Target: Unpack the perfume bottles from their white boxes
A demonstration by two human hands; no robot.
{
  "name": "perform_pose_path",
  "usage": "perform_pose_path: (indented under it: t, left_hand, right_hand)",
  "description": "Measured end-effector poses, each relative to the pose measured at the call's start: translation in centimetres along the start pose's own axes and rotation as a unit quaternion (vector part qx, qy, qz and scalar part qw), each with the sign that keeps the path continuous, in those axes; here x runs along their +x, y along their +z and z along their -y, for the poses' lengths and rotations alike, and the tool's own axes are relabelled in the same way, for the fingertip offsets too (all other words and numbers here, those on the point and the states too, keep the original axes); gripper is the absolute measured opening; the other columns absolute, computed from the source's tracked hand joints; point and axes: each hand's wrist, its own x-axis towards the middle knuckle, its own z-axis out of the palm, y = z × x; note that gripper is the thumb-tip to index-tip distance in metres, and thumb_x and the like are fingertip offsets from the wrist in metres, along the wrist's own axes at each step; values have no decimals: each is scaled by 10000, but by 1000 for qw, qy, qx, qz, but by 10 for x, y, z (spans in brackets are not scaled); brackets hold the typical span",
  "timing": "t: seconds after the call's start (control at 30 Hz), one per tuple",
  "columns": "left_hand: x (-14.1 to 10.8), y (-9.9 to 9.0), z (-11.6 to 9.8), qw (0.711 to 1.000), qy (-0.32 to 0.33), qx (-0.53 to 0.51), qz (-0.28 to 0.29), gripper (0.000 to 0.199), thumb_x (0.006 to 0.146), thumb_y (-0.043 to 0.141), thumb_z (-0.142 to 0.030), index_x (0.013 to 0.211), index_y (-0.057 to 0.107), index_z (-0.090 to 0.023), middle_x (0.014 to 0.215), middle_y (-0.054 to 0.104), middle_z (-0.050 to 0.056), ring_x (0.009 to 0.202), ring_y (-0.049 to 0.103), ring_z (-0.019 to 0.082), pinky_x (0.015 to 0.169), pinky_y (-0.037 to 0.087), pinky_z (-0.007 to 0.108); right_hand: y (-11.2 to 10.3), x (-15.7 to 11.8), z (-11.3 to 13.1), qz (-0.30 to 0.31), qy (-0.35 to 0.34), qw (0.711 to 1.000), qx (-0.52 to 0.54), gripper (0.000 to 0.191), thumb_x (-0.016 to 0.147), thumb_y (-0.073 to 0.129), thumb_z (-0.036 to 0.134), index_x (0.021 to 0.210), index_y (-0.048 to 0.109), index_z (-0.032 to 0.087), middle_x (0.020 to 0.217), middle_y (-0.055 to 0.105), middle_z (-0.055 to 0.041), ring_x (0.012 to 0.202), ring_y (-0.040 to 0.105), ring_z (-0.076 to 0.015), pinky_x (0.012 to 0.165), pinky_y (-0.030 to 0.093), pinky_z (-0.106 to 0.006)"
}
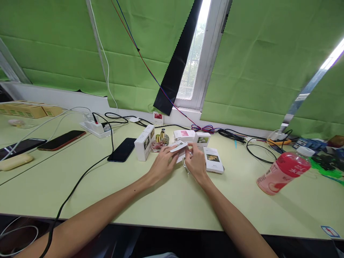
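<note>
A small white cardboard box [178, 146] with a printed picture is between my hands. My left hand [163, 162] grips its left side, fingers over the top. On its right side my right hand [197, 162] pinches the box edge. A clear glass piece [186, 167] shows by the right palm; whether it is held or lies on the table I cannot tell. Behind my left hand stand small perfume bottles [158, 142] with gold caps. A white box [145, 142] stands left of them. Another white box [213, 160] lies flat just right of my right hand.
More white boxes [184, 134] sit behind my hands. A black phone [123, 149] lies left, near a power strip [96, 128] and a trailing black cable [80, 181]. A pink drink bottle [285, 171] stands right. Cables [231, 135] run along the back wall.
</note>
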Motion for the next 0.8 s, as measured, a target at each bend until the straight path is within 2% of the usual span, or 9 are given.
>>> perform_pose_path:
  t: [0.13,0.33,0.5,0.6,0.7,0.8]
  left_hand:
    - [-1,-2,-2,1000,0,18,-9,415,982,493,-273,1390,562,-316,1339,645,11,1127,519,263,1018,441,472]
    - [-1,-3,-2,999,-2,32,-32,415,953,549,-304,1367,590,-316,1292,673,18,1092,512,269,998,441,462]
    - [0,-3,-3,999,-9,43,-31,403,965,529,-318,1362,593,-308,1355,635,2,1040,547,254,958,463,435]
    - [-1,-2,-2,999,-24,36,-31,407,964,530,-351,1361,591,-287,1350,637,21,1075,584,254,950,487,421]
    - [-1,-1,0,998,-41,21,-34,404,963,527,-379,1342,600,-257,1336,644,42,1175,598,259,972,503,404]
    - [-1,0,1,998,-54,2,-44,385,958,530,-357,1316,620,-248,1321,650,57,1065,661,236,873,553,359]
  right_hand:
    - [0,0,0,-3,-14,1000,-4,249,942,449,222,1146,590,194,868,718,-33,669,644,-172,654,399,-265]
    - [0,0,0,-9,-41,999,-12,250,955,443,251,1148,593,196,860,714,-35,722,655,-178,663,400,-259]
    - [0,0,0,-7,-43,999,-19,248,968,449,300,1135,599,194,849,707,-33,704,647,-169,657,396,-254]
    - [-1,-1,2,-18,-31,999,-41,288,971,479,400,1135,603,199,851,704,-35,702,645,-176,636,379,-259]
    - [-4,-2,5,-25,-4,998,-61,442,937,507,569,1170,596,204,832,698,-34,723,656,-196,625,369,-264]
    - [-7,-2,8,-8,16,996,-91,550,902,497,666,1189,590,207,863,704,-53,766,673,-216,623,365,-266]
